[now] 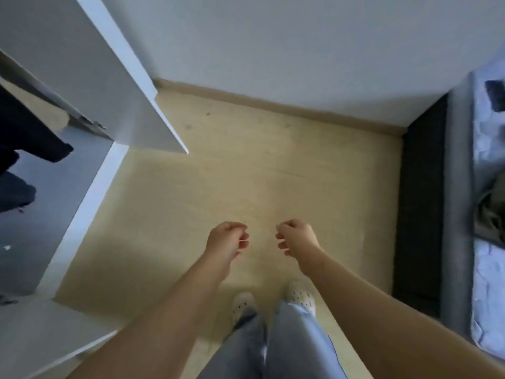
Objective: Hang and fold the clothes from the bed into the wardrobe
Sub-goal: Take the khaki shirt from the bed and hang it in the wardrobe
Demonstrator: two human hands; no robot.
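Note:
My left hand [226,239] and my right hand [296,237] hang side by side over the pale floor, fingers loosely curled, holding nothing. The white wardrobe [82,214] stands open at the left, with dark garments [24,138] hanging inside it. The bed [489,165] runs along the right edge under a pale patterned sheet. An olive-green garment [492,214] lies crumpled on it. A dark flat thing [496,95] rests further up the bed.
The wardrobe's open white door [131,77] juts out over the floor at the upper left. A dark bed base [420,209] borders the floor on the right. A white wall [273,45] closes the far side. My feet in pale shoes [273,299] stand on the wooden floor [246,165].

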